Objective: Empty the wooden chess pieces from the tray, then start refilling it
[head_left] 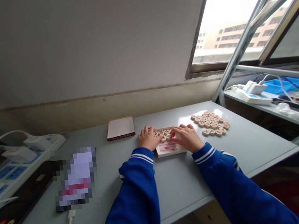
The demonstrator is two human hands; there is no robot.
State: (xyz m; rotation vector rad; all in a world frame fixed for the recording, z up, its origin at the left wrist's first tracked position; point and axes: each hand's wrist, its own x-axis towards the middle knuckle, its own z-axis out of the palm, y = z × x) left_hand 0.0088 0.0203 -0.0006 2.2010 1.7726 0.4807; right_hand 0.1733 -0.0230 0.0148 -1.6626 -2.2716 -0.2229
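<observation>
Round wooden xiangqi pieces (163,138) with dark characters lie in rows inside a shallow white box (172,152) on the desk. The box's bare near part shows pink and red marks. Around the box's left side curls my left hand (149,138), its thumb resting against a piece. My right hand (187,137) reaches over the right side with bent fingertips closed at a piece, which they partly cover. More loose xiangqi pieces (211,121), with reddish characters, lie in a flat cluster to the right of my right hand.
A box lid (120,128) with a red-brown edge lies behind and left. At the left are a phone (76,178) with a cable, a long black device (22,203) and a power strip (13,169). A metal frame (236,58) and cluttered side shelf (265,99) stand right.
</observation>
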